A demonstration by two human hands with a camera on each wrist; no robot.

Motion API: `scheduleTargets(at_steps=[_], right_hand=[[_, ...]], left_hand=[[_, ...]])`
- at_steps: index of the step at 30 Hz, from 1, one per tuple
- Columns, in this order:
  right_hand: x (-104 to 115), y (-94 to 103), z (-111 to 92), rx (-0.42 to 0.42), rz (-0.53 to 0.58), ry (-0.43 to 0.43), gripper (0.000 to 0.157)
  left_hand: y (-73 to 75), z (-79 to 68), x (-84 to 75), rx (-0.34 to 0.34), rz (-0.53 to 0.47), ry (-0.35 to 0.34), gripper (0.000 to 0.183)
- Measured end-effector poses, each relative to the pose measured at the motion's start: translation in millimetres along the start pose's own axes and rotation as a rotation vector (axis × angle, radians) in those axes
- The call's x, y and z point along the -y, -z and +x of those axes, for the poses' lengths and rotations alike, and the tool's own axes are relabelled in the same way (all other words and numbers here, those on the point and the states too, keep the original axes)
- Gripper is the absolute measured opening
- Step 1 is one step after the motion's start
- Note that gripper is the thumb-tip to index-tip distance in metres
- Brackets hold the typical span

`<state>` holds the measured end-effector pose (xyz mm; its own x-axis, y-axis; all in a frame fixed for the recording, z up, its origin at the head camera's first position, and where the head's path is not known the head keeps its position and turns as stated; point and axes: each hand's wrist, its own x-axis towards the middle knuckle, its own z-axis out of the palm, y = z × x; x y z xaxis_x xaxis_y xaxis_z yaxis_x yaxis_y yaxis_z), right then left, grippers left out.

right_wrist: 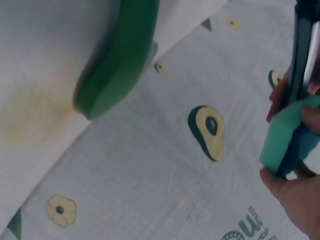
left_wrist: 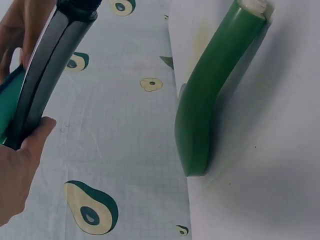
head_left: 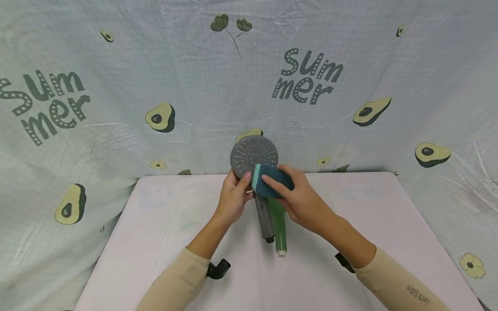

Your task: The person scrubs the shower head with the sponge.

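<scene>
A grey shower head [head_left: 254, 152] with a round nozzle face is raised above the far part of the table. My left hand [head_left: 232, 198] grips it near the neck, and its handle [left_wrist: 44, 75] shows from the side in the left wrist view. My right hand [head_left: 301, 196] holds a sponge [head_left: 274, 181], dark blue on one side and light teal on the other. In the head view the sponge overlaps the lower edge of the nozzle face. Below lies a green object [left_wrist: 215, 90] with a curved handle and pale end, possibly another shower head; its far end is hidden in the head view.
The pale table [head_left: 171, 216] ends at a hanging cloth [head_left: 206, 103] printed with avocados and lettering, which also covers both sides. Black wrist-camera parts [head_left: 218, 268] show at the forearms.
</scene>
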<state>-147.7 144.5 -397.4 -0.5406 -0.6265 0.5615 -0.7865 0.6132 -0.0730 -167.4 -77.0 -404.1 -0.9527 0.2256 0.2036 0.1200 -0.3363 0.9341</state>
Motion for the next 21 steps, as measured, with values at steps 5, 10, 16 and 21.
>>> scheduleTargets(at_steps=[5, 10, 16, 21], right_hand=[[12, -6.1, -12, 0.106, 0.034, 0.098, 0.077], [18, -7.0, -25, 0.195, 0.035, 0.181, 0.079], [11, -7.6, -23, 0.064, 0.035, 0.056, 0.076], [4, -2.3, -12, -0.069, -0.030, -0.060, 0.077]], left_hand=[[4.5, 4.0, -0.2, -0.060, 0.127, -0.016, 0.039], [8.2, 6.5, -0.7, -0.056, 0.173, -0.036, 0.037], [5.1, 7.7, -3.0, -0.066, 0.040, -0.052, 0.037], [-4.6, 5.8, -5.9, -0.068, -0.018, -0.049, 0.039]])
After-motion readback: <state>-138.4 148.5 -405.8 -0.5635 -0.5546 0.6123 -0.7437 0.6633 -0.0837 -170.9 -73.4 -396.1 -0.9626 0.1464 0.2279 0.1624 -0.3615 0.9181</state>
